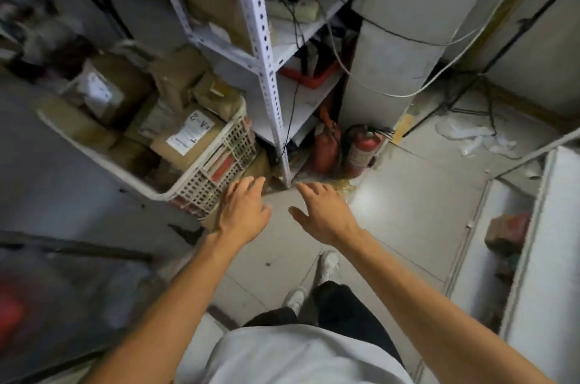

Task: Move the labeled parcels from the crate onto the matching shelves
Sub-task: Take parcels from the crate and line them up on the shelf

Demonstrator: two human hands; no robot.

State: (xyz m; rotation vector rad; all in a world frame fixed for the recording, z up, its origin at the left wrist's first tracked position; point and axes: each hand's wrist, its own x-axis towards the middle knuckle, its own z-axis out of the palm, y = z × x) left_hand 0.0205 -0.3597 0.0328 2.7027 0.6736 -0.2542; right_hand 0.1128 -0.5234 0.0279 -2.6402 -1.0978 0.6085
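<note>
A white plastic crate (216, 173) stands on the floor at the left, filled with several brown parcels. One parcel (188, 137) near its right side carries a white label reading A-2; another (103, 90) at the back left also has a white label. My left hand (243, 211) hovers just off the crate's near right corner, fingers spread and holding nothing. My right hand (320, 211) is beside it over the floor, also spread and empty. A white perforated metal shelf rack (266, 47) rises behind the crate, with brown parcels on its upper level.
Two red fire extinguishers (361, 148) stand at the foot of a grey pillar (386, 47), right of the rack. Cables hang over the shelves and trail on the floor at the right. A low white shelf unit (546, 258) lines the right edge. My feet are on the tiled floor.
</note>
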